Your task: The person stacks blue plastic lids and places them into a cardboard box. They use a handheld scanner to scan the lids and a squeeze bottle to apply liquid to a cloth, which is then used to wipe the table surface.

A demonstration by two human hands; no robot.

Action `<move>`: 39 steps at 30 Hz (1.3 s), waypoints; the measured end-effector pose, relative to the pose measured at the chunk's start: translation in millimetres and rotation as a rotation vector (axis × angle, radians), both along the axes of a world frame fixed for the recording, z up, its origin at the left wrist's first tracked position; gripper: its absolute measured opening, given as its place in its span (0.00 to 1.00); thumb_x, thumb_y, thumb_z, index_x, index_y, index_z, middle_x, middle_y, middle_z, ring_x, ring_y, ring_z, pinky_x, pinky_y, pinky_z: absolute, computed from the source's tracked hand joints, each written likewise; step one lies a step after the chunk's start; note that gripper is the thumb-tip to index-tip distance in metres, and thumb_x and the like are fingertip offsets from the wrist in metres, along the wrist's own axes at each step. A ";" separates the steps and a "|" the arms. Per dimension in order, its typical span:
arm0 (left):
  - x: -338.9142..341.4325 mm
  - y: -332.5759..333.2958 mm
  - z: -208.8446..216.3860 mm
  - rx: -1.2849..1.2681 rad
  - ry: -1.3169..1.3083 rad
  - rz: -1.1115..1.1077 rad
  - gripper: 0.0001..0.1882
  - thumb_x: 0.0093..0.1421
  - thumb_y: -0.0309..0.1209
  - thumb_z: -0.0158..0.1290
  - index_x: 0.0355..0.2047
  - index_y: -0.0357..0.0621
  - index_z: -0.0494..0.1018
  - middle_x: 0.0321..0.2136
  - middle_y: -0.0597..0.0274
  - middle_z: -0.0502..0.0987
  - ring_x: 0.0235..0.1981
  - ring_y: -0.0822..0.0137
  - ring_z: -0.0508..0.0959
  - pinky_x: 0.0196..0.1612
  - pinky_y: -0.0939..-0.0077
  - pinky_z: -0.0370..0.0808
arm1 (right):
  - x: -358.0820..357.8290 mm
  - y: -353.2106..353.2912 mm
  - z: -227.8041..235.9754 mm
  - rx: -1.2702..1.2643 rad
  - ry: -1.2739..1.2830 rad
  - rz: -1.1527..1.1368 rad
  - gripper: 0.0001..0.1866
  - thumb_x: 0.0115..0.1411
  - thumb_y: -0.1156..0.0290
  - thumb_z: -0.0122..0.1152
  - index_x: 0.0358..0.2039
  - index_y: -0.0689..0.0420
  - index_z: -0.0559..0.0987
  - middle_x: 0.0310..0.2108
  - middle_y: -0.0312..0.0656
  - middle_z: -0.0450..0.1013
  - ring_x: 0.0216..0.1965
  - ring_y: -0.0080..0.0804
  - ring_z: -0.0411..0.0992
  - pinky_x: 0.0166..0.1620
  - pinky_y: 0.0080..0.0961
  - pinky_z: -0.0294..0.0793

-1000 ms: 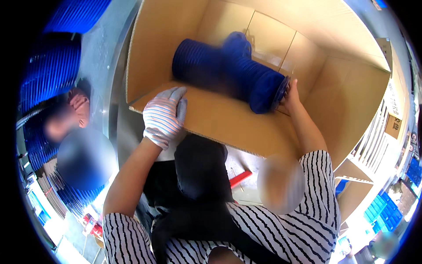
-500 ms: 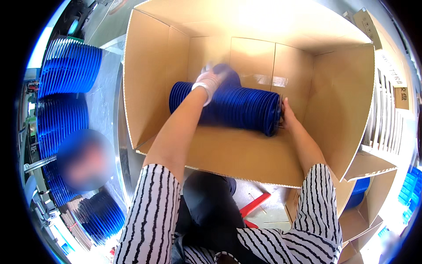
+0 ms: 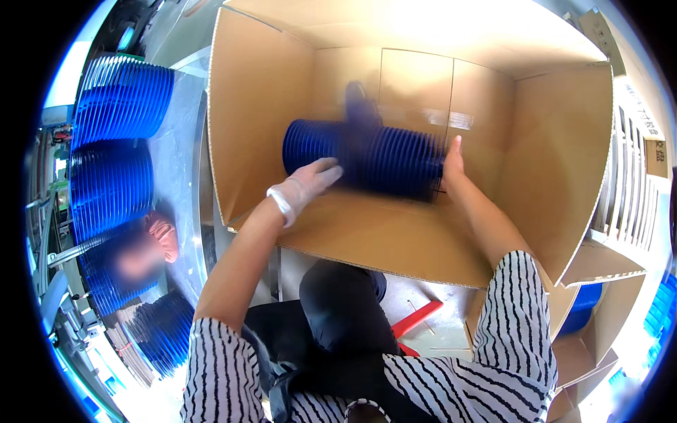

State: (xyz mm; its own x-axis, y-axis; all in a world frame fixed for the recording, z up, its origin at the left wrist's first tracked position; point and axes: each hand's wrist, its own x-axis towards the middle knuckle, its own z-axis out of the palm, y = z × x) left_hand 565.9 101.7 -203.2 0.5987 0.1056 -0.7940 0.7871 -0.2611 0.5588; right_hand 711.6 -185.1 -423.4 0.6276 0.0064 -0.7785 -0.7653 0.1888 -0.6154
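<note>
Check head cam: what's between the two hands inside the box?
In the head view, the row of blue discs lies between the gloved left hand and bare right hand, on the cardboard box floor.

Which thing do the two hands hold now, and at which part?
The right hand presses on the right end of the blue stack lying in the cardboard box. The gloved left hand touches its lower left side.
</note>
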 end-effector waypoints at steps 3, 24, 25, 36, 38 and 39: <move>-17.6 32.7 3.9 0.038 -0.116 0.037 0.32 0.64 0.47 0.53 0.62 0.43 0.64 0.54 0.53 0.71 0.52 0.63 0.72 0.57 0.70 0.68 | 0.3 -7.7 10.7 0.124 0.107 -0.053 0.40 0.66 0.33 0.33 0.67 0.50 0.58 0.64 0.49 0.61 0.60 0.46 0.65 0.60 0.48 0.65; -9.8 -17.9 58.2 0.450 -0.134 -0.734 0.27 0.66 0.46 0.44 0.59 0.42 0.65 0.45 0.41 0.77 0.49 0.43 0.75 0.54 0.60 0.70 | -30.0 29.2 61.6 -0.530 -0.330 0.298 0.41 0.68 0.38 0.33 0.71 0.53 0.45 0.73 0.49 0.37 0.73 0.47 0.36 0.71 0.38 0.40; -26.9 -12.5 75.4 0.460 -0.210 -0.624 0.27 0.66 0.45 0.45 0.59 0.40 0.66 0.46 0.41 0.77 0.50 0.43 0.74 0.55 0.60 0.69 | -26.2 21.0 61.2 -0.540 -0.336 0.307 0.41 0.68 0.38 0.33 0.71 0.51 0.43 0.73 0.48 0.36 0.73 0.47 0.36 0.71 0.39 0.41; -212.7 -26.4 141.7 0.863 -0.712 -0.349 0.25 0.51 0.22 0.52 0.52 0.35 0.70 0.50 0.41 0.74 0.54 0.40 0.71 0.59 0.54 0.67 | -18.9 8.2 104.4 -0.573 -0.295 0.366 0.40 0.68 0.38 0.32 0.72 0.45 0.42 0.74 0.44 0.34 0.73 0.44 0.36 0.71 0.39 0.43; -231.3 -40.4 149.4 0.877 -0.693 -0.343 0.24 0.50 0.22 0.53 0.51 0.36 0.72 0.50 0.42 0.74 0.52 0.40 0.72 0.58 0.53 0.68 | -10.4 4.3 106.2 -0.572 -0.301 0.335 0.39 0.68 0.38 0.31 0.72 0.46 0.43 0.74 0.42 0.35 0.73 0.44 0.35 0.70 0.39 0.44; -236.6 -46.4 154.6 0.882 -0.681 -0.360 0.24 0.50 0.22 0.54 0.50 0.36 0.72 0.49 0.42 0.74 0.52 0.41 0.72 0.58 0.53 0.69 | 0.8 -4.3 95.6 -0.554 -0.289 0.252 0.38 0.68 0.40 0.34 0.72 0.46 0.45 0.73 0.40 0.39 0.73 0.43 0.41 0.70 0.39 0.46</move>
State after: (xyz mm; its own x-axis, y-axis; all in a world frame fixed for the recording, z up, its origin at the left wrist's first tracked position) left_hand 329.3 55.3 -48.6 0.9798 0.1969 -0.0337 0.1961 -0.9158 0.3505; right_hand 712.5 -189.4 -327.8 0.8427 -0.1724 -0.5101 -0.5349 -0.3763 -0.7565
